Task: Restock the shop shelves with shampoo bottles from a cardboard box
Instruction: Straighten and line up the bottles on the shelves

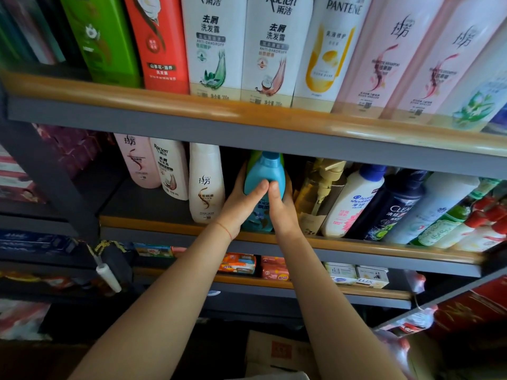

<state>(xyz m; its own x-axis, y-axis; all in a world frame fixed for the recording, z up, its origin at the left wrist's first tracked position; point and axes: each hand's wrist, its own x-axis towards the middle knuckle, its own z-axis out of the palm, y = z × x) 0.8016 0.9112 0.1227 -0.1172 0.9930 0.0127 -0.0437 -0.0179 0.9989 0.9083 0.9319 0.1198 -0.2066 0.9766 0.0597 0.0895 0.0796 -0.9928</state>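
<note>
Teal-blue bottle (264, 174) with a floral label, beside a cream bottle (206, 185) with a brown swirl.

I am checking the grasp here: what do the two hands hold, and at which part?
Both hands, left hand and right hand, hold the blue shampoo bottle around its middle body, thumbs meeting on its front; it stands on the middle shelf.

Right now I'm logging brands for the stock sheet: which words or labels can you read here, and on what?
"Raclen", "ANTI-DANDRUFF": two white bottles, top shelf.
"PANTENE": white and yellow bottle, top shelf.
"Raclen": small white bottle, middle shelf.
"head & shoulders": white bottle with blue cap.
"CLEAR", partly cut off: dark bottle.
"LUX": box, lower shelf.
Blue bottle, held by left hand and right hand: label hidden.
Fine print: too blurred.
</note>
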